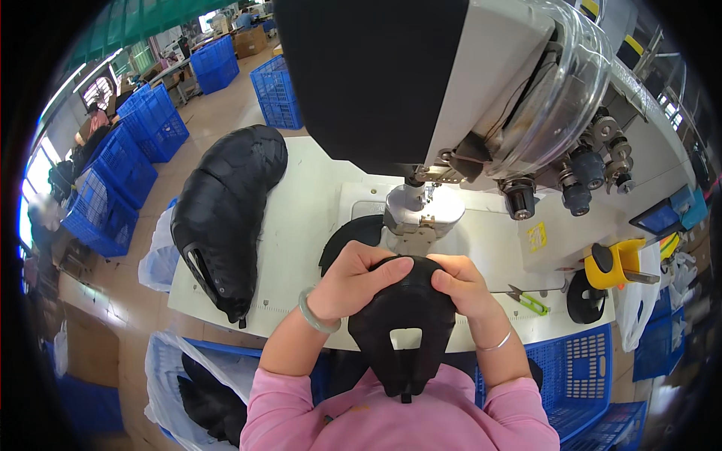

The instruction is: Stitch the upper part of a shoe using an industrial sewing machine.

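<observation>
A black cushion (229, 214) lies left. My left hand (348, 286) pinches the black piece (404, 307) before the machine's post (423, 214); my right hand (465, 287) pinches it too. I'm likely aligning it; the next move calls for even, steady guiding.

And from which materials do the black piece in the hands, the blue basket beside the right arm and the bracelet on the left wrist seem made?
Black piece: probably fabric, since its surface looks matte and soft.
Blue basket: most likely smooth moulded plastic, judging by its even colour and regular openings.
Bracelet: pale grey-green, smooth and rigid-looking; perhaps stone or glass, but I cannot tell.
</observation>
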The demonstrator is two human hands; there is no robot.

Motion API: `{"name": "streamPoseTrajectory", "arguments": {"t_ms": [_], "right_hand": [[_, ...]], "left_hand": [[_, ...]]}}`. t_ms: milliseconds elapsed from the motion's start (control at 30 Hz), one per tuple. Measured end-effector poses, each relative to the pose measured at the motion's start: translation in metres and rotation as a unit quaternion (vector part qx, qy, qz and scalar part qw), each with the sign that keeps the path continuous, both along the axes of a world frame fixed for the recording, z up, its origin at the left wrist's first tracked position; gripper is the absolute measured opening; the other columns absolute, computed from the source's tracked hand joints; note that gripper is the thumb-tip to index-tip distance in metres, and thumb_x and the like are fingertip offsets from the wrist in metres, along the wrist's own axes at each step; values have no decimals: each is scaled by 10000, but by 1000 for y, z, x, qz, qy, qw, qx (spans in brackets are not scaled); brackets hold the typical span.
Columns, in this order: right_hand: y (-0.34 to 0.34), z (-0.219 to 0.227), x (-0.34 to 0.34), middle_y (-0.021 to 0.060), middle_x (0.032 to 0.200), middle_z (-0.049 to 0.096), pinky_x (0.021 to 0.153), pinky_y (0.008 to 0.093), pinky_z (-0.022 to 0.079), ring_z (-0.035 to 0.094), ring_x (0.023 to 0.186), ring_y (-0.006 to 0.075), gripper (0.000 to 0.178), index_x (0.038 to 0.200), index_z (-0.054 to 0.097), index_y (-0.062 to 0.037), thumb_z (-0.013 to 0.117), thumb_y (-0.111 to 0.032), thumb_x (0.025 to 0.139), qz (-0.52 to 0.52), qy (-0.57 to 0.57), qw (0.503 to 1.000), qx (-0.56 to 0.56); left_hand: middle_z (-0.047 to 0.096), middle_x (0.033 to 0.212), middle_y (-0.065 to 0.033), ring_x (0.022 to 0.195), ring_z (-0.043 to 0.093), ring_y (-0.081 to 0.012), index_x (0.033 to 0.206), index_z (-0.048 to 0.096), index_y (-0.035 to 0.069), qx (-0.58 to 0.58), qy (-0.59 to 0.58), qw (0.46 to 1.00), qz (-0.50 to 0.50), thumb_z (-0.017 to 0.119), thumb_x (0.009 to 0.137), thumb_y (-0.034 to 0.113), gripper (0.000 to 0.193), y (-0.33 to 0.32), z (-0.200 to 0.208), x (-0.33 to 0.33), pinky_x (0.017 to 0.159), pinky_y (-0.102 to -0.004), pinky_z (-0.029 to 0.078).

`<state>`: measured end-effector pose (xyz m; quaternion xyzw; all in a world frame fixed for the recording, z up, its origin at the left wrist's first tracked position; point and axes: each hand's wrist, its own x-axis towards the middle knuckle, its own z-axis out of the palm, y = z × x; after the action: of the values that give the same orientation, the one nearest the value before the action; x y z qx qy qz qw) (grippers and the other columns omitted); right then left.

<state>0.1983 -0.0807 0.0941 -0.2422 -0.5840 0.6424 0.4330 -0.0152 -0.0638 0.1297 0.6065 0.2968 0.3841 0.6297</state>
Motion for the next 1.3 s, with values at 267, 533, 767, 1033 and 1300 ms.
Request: {"name": "streamPoseTrajectory", "arguments": {"t_ms": [267, 533, 767, 1033, 1300], "right_hand": [[-7, -19, -4, -26, 805, 579, 624, 199, 414, 493, 742, 38, 398, 897, 607, 10, 505, -354, 1023, -69, 3, 998, 6], [-11, -30, -14, 2, 806, 620, 607, 198, 424, 528, 705, 48, 348, 898, 638, 31, 556, -290, 1003, -133, 53, 988, -56], [-10, -25, -31, 59, 934, 681, 729, 212, 501, 602, 802, 85, 317, 1158, 638, 68, 572, -192, 988, -147, 44, 986, -60], [-30, -17, -41, 222, 1218, 635, 902, 366, 524, 635, 1100, 263, 501, 1337, 524, 53, 651, -69, 869, 111, 27, 989, -89], [-41, -6, -16, 154, 1091, 698, 882, 312, 518, 669, 1006, 216, 309, 1169, 644, 64, 606, -17, 873, 77, -121, 989, -47]], "left_hand": [[687, 819, -19, 691, 599, -55, 993, 689, -68, -120, -105, 984, -84, 666, 873, 113, 218, 1, -18, -1, 620, -202, 480], [683, 867, -14, 765, 602, -54, 1023, 682, -47, -98, -56, 992, -58, 665, 883, 120, 218, 3, -36, -6, 692, -206, 485], [627, 929, 29, 840, 562, -32, 1173, 597, -21, -120, -36, 991, -54, 653, 927, 137, 297, -5, -54, -40, 737, -200, 467], [606, 980, -35, 914, 555, -112, 1097, 582, 11, 97, 42, 895, 433, 637, 906, 187, 266, -51, -51, -163, 816, -257, 452], [616, 1078, -129, 985, 581, -227, 1132, 561, -10, 315, 195, 680, 633, 520, 997, 276, 319, 45, -70, -292, 924, -317, 426]]}}
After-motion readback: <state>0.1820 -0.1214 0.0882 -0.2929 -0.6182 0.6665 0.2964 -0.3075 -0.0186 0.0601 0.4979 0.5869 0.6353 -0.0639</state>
